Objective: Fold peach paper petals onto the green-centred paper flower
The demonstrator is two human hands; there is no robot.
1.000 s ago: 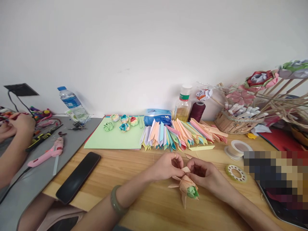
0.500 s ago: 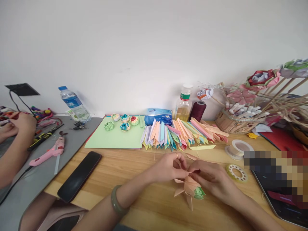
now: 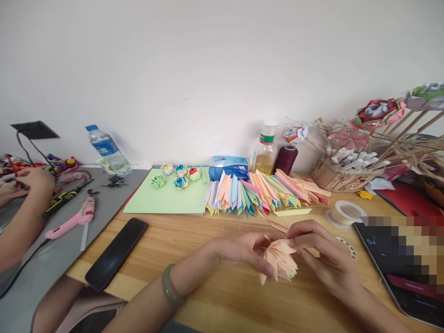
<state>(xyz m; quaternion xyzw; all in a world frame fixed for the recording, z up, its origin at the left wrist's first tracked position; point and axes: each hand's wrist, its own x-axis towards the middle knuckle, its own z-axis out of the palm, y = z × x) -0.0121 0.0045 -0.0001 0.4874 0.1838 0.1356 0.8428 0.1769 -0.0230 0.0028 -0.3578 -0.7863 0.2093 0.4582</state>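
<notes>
A peach folded-paper flower (image 3: 282, 258), with a bit of green showing at its lower edge, is held above the wooden table. My left hand (image 3: 248, 254) grips it from the left, thumb in front and the other fingers behind. From the right, my right hand (image 3: 322, 254) pinches the flower's upper right edge between thumb and fingers. Behind both hands lies a long row of folded paper pieces (image 3: 239, 194) in many colours. A loose peach strip (image 3: 278, 226) rests just beyond the flower.
Small paper flowers (image 3: 181, 183) sit on green paper sheets (image 3: 149, 199). A black phone (image 3: 116, 253) lies left, near a pink glue gun (image 3: 74, 222). At right are a tape spool (image 3: 347, 213), a tablet (image 3: 398, 277) and a basket (image 3: 342, 180). A co-worker's hand (image 3: 36, 182) works far left.
The flower has been turned, so its peach petals face me and most of the green is hidden. My left hand has shifted its grip around it; my right hand moved slightly right.
</notes>
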